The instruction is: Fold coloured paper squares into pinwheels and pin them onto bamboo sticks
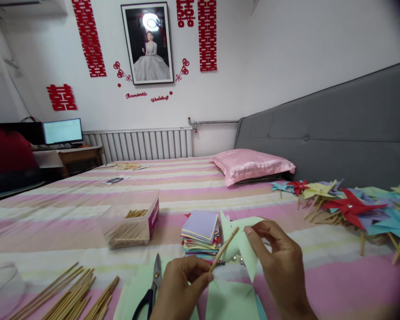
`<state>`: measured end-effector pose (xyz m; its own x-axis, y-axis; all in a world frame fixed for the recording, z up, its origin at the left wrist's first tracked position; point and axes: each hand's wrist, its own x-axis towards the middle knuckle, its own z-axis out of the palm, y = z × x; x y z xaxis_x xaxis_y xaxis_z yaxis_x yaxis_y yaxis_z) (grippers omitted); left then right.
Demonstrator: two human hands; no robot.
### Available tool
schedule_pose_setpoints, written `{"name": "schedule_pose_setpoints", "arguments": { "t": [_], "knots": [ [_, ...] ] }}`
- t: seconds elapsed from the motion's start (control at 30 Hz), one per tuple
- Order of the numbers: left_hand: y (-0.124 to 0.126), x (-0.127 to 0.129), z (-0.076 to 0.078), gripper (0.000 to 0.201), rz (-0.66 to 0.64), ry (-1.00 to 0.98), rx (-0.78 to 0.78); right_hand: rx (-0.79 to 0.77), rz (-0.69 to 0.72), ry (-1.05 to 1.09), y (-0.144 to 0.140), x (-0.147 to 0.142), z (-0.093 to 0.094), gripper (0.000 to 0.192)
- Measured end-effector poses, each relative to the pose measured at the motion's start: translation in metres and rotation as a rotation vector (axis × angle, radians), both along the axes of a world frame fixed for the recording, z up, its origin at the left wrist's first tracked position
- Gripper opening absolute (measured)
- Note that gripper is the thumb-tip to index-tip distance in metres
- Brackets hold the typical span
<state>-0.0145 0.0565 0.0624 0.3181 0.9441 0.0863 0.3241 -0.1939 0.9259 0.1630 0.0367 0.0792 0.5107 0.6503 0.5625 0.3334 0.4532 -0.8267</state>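
The fingers of the left hand were pinched around a thin wooden stick, near its lower end, and it leaned up toward the right fingers. The right hand was grasping the folded light green paper, which spread left of and below its fingertips. The stick's upper end was in front of this paper; whether they touched, I could not tell. In my judgement, the left pinch needed to be firm, so the stick would not turn, and the right one gentle, because paper creases easily. The scissors lay just left of the left fingers.
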Motion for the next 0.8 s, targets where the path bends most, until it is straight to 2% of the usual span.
{"name": "schedule_pose_setpoints", "arguments": {
  "t": [0.17,0.27,0.43,0.53,0.7,0.8],
  "knots": [
    [-0.001,0.001,0.002,0.014,0.010,0.026,0.021,0.018,-0.026,-0.042,-0.002,-0.001,0.001,0.013],
    [0.000,0.000,0.002,0.014,0.031,0.042,0.058,0.035,0.023,-0.014,-0.004,-0.002,0.003,0.014],
    [0.000,-0.002,0.004,0.012,0.068,0.071,0.124,0.109,0.114,0.328,-0.001,-0.002,0.002,0.021],
    [0.000,-0.002,0.006,0.012,0.077,0.075,0.137,0.098,0.243,0.509,0.004,0.000,0.003,0.024],
    [0.000,-0.002,0.007,0.012,0.074,0.075,0.136,0.092,0.589,0.743,0.003,0.000,0.009,0.040],
    [0.001,-0.002,0.006,0.012,0.073,0.075,0.142,0.059,0.680,0.789,0.000,-0.002,0.010,0.043]
  ]
}}
